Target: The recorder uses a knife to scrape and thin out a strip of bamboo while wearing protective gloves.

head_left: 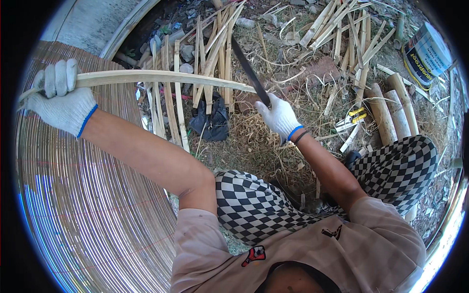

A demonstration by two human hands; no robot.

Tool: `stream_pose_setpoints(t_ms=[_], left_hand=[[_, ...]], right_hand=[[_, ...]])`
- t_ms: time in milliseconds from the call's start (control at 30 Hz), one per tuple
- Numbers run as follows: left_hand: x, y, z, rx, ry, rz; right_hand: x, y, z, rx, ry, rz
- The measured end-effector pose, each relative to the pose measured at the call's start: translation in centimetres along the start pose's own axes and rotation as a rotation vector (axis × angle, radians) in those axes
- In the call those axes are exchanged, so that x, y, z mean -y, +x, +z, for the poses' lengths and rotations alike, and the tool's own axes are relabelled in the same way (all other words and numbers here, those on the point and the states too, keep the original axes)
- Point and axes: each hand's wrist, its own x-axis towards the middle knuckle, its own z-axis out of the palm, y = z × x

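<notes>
My left hand (62, 93), in a white knitted glove, is closed round one end of a long pale bamboo strip (156, 76). The strip runs across to the right in a slight bow. Its other end meets a long dark machete (246, 66) just above the handle end. My right hand (279, 116), gloved the same way with a blue cuff, grips the machete low down, and the handle is mostly hidden in the fist. The blade points up and away to the left.
Split bamboo strips (177, 97) lie beyond my hands, with another heap (337, 24) at the far right. A black plastic bag (211, 122), yellow-handled pliers (358, 116), bamboo poles (381, 115) and a bucket (426, 56) are around. A slatted screen (97, 195) fills the left.
</notes>
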Motion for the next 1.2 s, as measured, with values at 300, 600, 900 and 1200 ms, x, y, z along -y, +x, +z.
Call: stream_pose_setpoints(t_ms=[300, 600, 900, 1200], left_hand=[[-1.1, 1.5, -0.4, 0.355, -0.196, -0.25], [-2.9, 3.2, -2.7, 0.337, -0.07, -0.254], [-3.5, 1.6, -6.8, 0.286, -0.171, -0.233], [-3.5, 2.4, -5.4, 0.356, -0.128, -0.268]], right_hand=[[5.3, -0.8, 0.0, -0.024, -0.282, -0.197], [5.9, -1.7, 0.6, -0.001, -0.226, -0.251], [4.2, -0.9, 0.2, 0.122, -0.304, -0.222], [-3.8, 0.4, 1.7, 0.2, -0.246, 0.034]])
